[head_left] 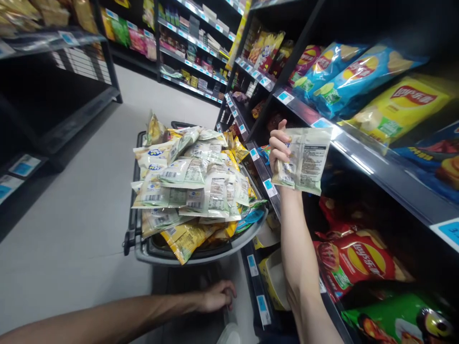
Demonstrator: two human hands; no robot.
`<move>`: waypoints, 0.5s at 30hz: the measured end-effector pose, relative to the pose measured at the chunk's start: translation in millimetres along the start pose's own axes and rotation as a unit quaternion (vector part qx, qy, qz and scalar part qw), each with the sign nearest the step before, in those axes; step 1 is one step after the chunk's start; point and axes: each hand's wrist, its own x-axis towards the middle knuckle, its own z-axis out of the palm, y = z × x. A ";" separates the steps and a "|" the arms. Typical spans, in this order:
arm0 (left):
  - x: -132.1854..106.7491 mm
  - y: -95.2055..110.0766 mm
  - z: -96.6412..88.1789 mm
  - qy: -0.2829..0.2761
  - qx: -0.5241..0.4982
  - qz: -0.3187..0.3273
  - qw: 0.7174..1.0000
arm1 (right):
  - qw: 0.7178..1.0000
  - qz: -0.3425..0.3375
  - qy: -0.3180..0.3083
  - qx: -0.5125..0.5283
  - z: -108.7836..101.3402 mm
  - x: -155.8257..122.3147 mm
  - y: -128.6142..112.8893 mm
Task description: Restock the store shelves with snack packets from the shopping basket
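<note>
Filling the right side of the frame, shelves [405, 193] carry puffed chip bags [358, 260]. At the centre, a gray-rimmed cart [211, 256] bears a heaped pile [193, 179] of pale snack packs, with yellow ones underneath. The left hand [217, 296], at bottom centre below the cart, has its fingers curled; I cannot tell whether it grips anything. The right hand [279, 150], right of centre, is closed around the left edge of one pale packet [310, 160], held up in front of the shelf edge.

The packet should be light, soft and crinkly, its film somewhat slippery and its contents probably breakable; a margin or corner seems the best hold, without squeezing the middle. Its printed back faces the camera. It stands nearly upright, top leaning slightly toward the right of the frame; the outline is close to square, so its long axis is hard to tell.
</note>
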 end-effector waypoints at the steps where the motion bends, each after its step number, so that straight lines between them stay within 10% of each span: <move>1: -0.6 0.9 -0.1 -0.001 0.003 0.001 1.000 | 1.000 0.001 0.016 -0.003 -0.2 1.3 0.0; 10: -9.5 11.0 0.4 -0.009 0.050 0.032 0.998 | 0.899 -0.107 0.360 -0.224 -7.8 20.9 14.3; 15: -16.1 27.0 -0.1 -0.002 0.093 0.035 0.995 | 0.916 -0.127 0.294 -0.240 -28.2 21.0 5.0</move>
